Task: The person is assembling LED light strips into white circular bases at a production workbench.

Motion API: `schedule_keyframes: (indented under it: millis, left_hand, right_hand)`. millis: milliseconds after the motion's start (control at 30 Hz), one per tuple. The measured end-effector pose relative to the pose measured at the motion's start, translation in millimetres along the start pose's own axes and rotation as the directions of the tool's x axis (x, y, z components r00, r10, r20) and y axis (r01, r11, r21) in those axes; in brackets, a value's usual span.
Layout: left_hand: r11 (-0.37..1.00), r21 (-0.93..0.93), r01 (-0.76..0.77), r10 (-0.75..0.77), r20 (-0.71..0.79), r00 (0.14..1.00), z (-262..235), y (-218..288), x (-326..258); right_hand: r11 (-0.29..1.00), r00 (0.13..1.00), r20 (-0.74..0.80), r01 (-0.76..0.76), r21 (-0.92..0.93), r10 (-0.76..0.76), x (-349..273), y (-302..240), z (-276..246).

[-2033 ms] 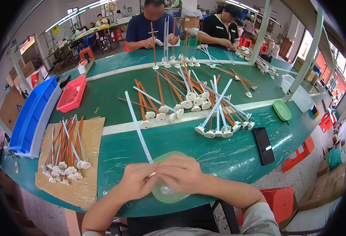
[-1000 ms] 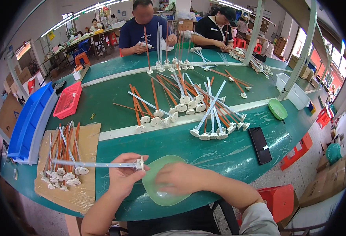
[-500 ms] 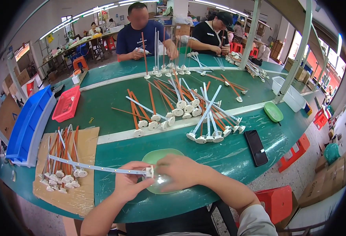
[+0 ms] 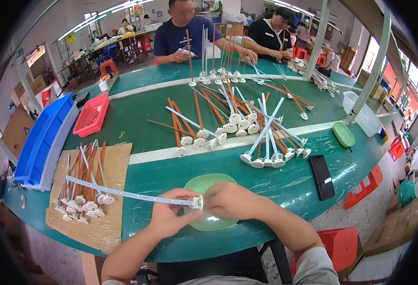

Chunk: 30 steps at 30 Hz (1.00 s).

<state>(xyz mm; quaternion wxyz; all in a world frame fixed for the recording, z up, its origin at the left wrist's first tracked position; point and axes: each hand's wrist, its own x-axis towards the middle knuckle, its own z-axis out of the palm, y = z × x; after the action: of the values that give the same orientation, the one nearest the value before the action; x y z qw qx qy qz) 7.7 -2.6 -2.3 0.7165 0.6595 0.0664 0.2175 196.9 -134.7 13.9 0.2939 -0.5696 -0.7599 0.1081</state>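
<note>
Well left of the left hand (image 4: 171, 217) stands a blue bin (image 4: 47, 142); nearer it, a cardboard sheet (image 4: 110, 216) bears white-based strips (image 4: 81, 202). From the left hand an LED strip (image 4: 126, 194) extends leftward, pinched near its round white base (image 4: 198, 202). Below the hands sits a green bowl (image 4: 197, 182). The right hand (image 4: 233, 200) has its fingers bunched beside the base; whether they grip anything, I cannot tell. Further right lies a black smartphone (image 4: 321, 175).

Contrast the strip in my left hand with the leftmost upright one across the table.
The held strip is pale, the upright strip orange-brown. The held strip lies nearly level in the left hand; the upright strip stands on the table. Both are long and thin with a white end piece.
</note>
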Motion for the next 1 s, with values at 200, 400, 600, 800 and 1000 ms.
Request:
schedule_keyframes:
  millis: [200, 400, 600, 800, 1000]
  left_hand:
    - [0.995, 0.085, -0.05, 0.047, 0.032, 0.998, -3.7, -1.8, -3.3]
    - [0.975, 0.222, 0.004, -0.023, 0.085, 0.996, -2.6, 7.0, -2.3]
    - [0.983, 0.181, -0.015, 0.008, 0.041, 0.999, -3.3, 8.3, -0.5]
    - [0.97, 0.242, -0.02, 0.012, 0.036, 0.999, -5.2, 9.9, 0.4]
    - [0.976, 0.215, -0.023, 0.016, 0.031, 0.999, -10.2, 10.7, 0.1]
  right_hand:
    - [0.98, 0.984, -0.029, -0.174, 0.091, 0.178, 4.8, -12.1, -10.0]
    - [0.978, 0.98, -0.041, -0.193, 0.085, 0.197, 4.7, -11.5, -8.0]
    - [0.963, 0.963, -0.026, -0.266, 0.044, 0.267, 6.5, -10.1, -10.8]
    - [0.933, 0.941, -0.104, -0.297, 0.204, 0.322, 7.2, -9.6, -13.4]
    - [0.872, 0.923, -0.1, -0.31, 0.378, 0.372, 8.8, -4.0, -15.3]
